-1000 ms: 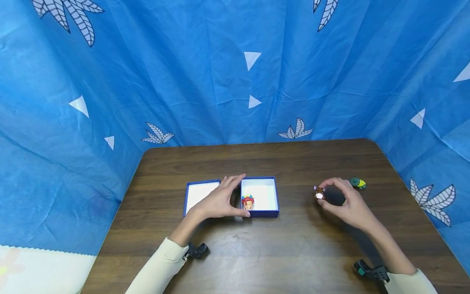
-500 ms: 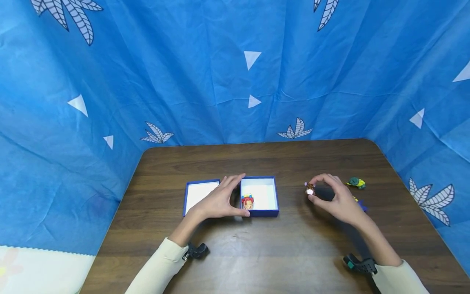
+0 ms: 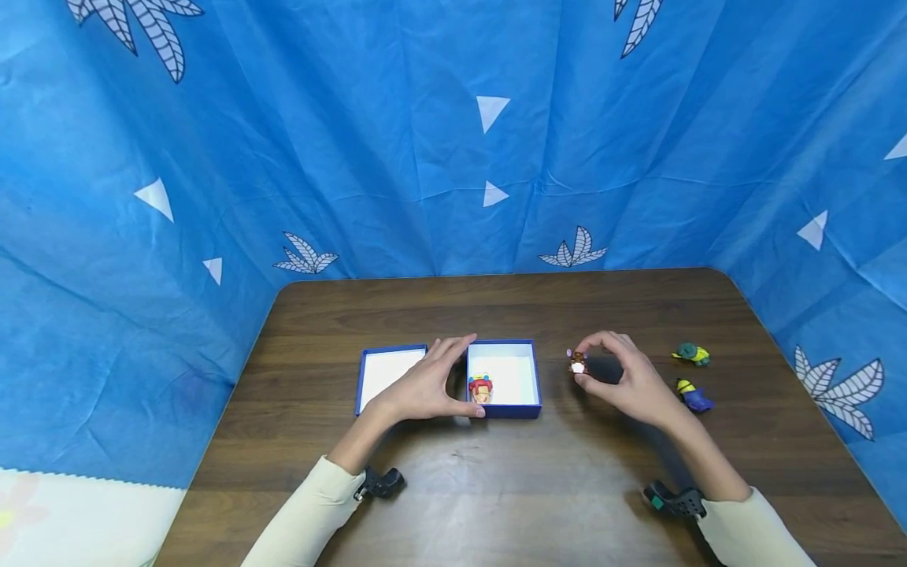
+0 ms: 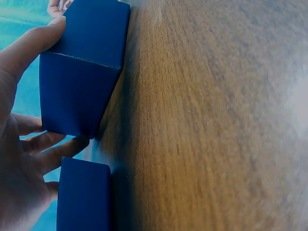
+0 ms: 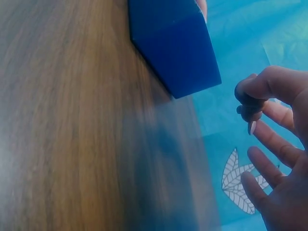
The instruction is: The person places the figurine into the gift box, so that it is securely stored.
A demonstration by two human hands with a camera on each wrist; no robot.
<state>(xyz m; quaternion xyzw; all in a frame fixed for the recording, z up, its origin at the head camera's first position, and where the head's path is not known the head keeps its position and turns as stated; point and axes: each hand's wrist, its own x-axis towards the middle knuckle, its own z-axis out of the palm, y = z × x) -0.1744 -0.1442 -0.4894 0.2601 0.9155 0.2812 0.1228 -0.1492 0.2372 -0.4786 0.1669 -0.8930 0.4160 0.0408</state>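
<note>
My left hand [image 3: 425, 391] grips the left side of a blue box [image 4: 82, 91] with a white inside, thumb on its front wall and fingers at the back. Inside the box, at the front left, lies a small red figurine [image 3: 480, 388]. To the right of the box, my right hand [image 3: 627, 382] pinches a small brown toy figure [image 3: 578, 363] with a white patch between thumb and fingertips. In the right wrist view that toy figure [image 5: 250, 101] appears dark, held above the table, apart from the box.
A blue-rimmed lid [image 3: 386, 374] with a white inside lies left of the box, partly behind my left hand. A green and yellow toy [image 3: 691, 354] and a blue and yellow toy [image 3: 693, 395] lie on the wooden table [image 3: 496, 488] at the right. Blue cloth [image 3: 397, 142] hangs behind.
My right hand has moved left toward the box with the brown toy figure, uncovering the two toys at the right. My left hand stays on the box.
</note>
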